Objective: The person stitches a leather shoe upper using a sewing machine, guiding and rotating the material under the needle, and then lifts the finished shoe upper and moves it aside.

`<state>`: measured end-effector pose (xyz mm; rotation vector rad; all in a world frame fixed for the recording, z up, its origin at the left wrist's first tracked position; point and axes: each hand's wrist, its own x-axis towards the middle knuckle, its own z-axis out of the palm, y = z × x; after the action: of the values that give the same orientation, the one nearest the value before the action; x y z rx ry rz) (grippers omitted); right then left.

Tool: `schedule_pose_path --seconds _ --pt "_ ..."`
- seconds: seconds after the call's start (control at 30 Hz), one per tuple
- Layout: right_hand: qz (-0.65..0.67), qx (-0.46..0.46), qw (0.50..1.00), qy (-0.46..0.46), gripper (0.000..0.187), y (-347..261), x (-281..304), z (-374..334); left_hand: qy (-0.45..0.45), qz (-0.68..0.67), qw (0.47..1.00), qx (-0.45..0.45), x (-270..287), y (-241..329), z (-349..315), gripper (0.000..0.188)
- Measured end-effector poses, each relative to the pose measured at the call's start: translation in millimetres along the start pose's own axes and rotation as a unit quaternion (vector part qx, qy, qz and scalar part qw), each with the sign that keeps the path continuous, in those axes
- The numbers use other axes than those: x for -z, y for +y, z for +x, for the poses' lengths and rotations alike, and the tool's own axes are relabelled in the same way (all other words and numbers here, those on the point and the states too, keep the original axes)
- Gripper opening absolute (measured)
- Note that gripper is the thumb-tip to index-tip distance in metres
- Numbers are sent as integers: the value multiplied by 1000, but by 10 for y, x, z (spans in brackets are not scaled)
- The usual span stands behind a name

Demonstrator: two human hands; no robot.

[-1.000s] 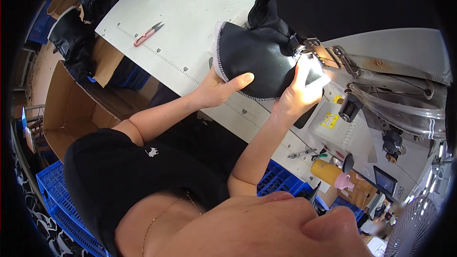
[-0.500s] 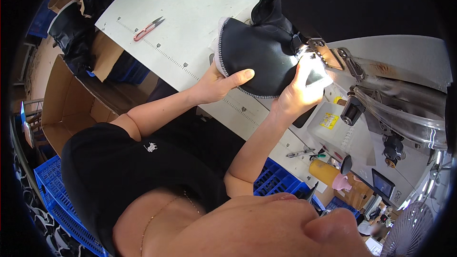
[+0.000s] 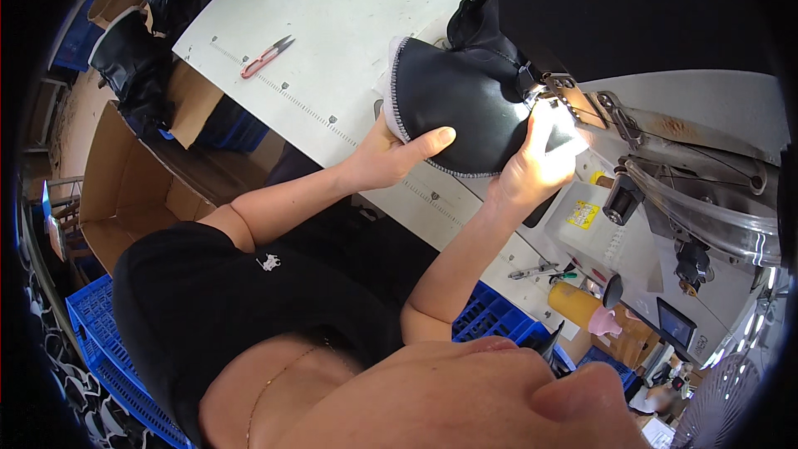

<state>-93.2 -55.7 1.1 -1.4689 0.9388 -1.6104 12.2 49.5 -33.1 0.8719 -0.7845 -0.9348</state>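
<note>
Carefully, the left hand and right hand hold a black piece at the machine.
The piece lies just left of the machine; glare hides whether its right end touches. The left hand is closed on the side farther from the machine, thumb on top, fingers hidden beneath; the right hand, nearest the machine, seems to pinch the piece, its fingertips washed out by light. Done well, this likely means keeping the stitched edge flat, both hands turning it evenly without tugging, the right thumb clear of the machine's metal parts. Against half a second ago, the whole scene sits slightly farther right and lower in view; piece and grip look almost unchanged beside the machine, as do the snips on the desk, well to its left.
</note>
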Motion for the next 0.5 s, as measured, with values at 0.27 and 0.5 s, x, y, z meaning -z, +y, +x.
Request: schedule_pose_path --seconds 0.27,0.5 --pt "-40 12 999 -3 20 142 130 -13 -14 13 1000 -7 -26 -127 -37 36" --pt "-64 23 998 9 18 134 97 -40 -11 -3 1000 -10 14 -174 -9 32"
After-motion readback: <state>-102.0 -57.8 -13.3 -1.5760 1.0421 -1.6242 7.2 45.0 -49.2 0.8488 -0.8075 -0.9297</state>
